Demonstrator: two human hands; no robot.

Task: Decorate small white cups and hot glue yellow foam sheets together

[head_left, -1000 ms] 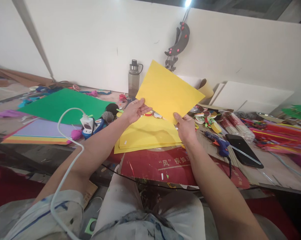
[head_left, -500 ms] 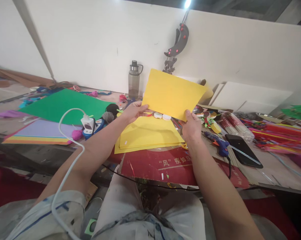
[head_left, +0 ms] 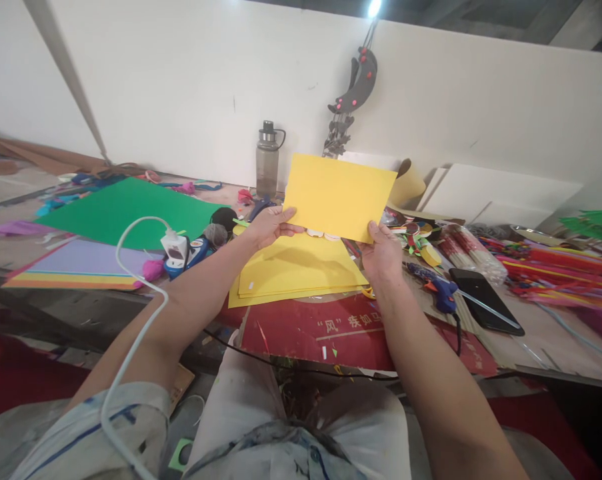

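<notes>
A yellow sheet [head_left: 338,197] is held up above the table, tilted, with its face toward me. My left hand [head_left: 273,225] pinches its lower left corner between thumb and fingers. At the lower right corner, my right hand [head_left: 381,250] grips the edge, thumb in front. Beneath the raised sheet, more yellow sheets [head_left: 301,270] lie in a loose stack, partly over a red printed board [head_left: 325,337]. Small white round pieces show just under the held sheet's bottom edge.
Left are a green sheet [head_left: 131,210], coloured sheets [head_left: 81,263] and a white charger [head_left: 177,248] with a cable. A bottle [head_left: 267,163] stands behind. Right are a blue glue gun [head_left: 443,293], a black phone [head_left: 485,300] and pipe cleaners [head_left: 561,267]. A dark crescent ornament [head_left: 361,83] hangs above.
The held yellow sheet has tipped and lowered at its top edge, and its right side has swung left and levelled. Both hands keep their hold at the lower corners.
</notes>
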